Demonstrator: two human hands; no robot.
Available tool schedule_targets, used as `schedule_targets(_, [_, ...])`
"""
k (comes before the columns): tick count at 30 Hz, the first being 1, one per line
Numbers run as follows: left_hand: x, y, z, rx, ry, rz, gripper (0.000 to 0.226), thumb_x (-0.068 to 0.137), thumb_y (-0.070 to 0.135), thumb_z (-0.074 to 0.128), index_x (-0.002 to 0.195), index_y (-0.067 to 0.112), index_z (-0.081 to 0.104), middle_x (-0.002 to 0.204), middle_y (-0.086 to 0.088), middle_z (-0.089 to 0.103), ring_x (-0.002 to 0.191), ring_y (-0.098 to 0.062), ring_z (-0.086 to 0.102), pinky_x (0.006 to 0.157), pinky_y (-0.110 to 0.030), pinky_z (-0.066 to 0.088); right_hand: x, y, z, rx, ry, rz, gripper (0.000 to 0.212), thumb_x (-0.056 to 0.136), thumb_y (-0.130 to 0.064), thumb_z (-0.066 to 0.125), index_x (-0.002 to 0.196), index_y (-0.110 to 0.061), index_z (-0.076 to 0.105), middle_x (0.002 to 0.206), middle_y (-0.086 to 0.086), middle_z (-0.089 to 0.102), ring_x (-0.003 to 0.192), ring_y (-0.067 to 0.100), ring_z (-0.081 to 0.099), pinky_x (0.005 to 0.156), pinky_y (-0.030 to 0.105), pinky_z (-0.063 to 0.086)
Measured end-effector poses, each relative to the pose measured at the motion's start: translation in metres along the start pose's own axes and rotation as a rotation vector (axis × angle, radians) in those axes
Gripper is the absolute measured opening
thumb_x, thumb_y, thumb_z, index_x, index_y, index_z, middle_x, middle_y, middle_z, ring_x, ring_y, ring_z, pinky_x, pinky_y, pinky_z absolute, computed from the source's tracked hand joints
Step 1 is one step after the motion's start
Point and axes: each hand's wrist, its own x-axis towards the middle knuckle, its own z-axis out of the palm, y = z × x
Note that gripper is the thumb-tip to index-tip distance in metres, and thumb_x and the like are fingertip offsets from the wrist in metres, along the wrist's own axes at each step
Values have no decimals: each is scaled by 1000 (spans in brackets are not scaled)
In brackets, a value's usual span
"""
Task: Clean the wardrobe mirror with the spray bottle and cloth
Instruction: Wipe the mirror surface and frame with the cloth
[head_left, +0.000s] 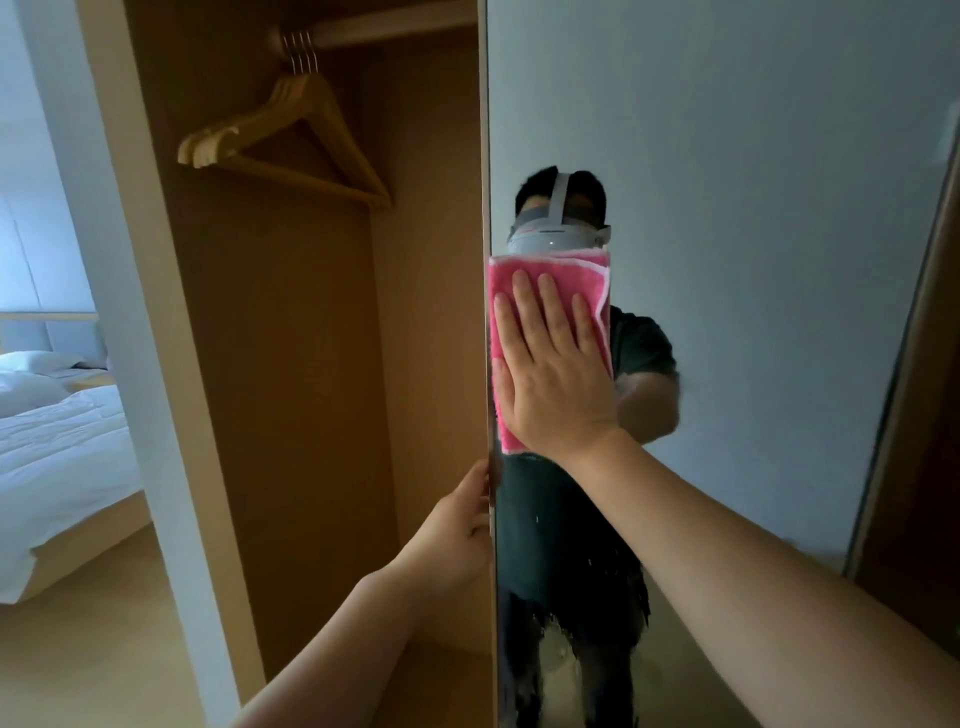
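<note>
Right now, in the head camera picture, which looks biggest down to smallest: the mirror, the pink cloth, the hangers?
1. the mirror
2. the cloth and the hangers look alike; the cloth is nearer, so unranked.

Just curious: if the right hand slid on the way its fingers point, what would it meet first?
Only bare mirror, it seems: the right hand lies flat on the pink cloth, fingers pointing up the glass. Leaning slightly left, it might reach the door's edge.

The cloth (503, 283) under my fingers (551, 306) is pink with a white trim. Wardrobe panels (291, 364): light brown wood. Hangers (291, 140): pale yellow wood. Bed linen (62, 452): plain white.
</note>
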Motion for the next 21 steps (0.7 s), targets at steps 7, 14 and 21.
schedule_targets(7, [-7, 5, 0, -48, -100, 59, 87, 63, 20, 57, 131, 57, 18, 118, 42, 50, 111, 22, 45, 81, -3, 42, -55, -21, 9, 43, -2, 12, 61, 102, -38, 31, 154, -9, 18, 160, 14, 14, 149, 33, 8, 121, 49, 2])
schedule_targets(14, [-6, 3, -1, -29, -89, 44, 89, 63, 8, 50, 134, 54, 20, 118, 39, 42, 111, 18, 44, 82, -5, 42, -103, -34, 20, -22, -78, -13, 68, 100, -47, 40, 153, -9, 20, 160, 15, 15, 148, 35, 12, 121, 50, 6])
schedule_targets(21, [-3, 4, 2, -50, -6, 63, 74, 73, 8, 55, 135, 41, 31, 113, 34, 49, 103, 22, 49, 73, -3, 45, -110, -35, 18, -10, -50, -30, 69, 98, -47, 43, 153, -10, 22, 161, 13, 10, 149, 34, 12, 121, 49, 6])
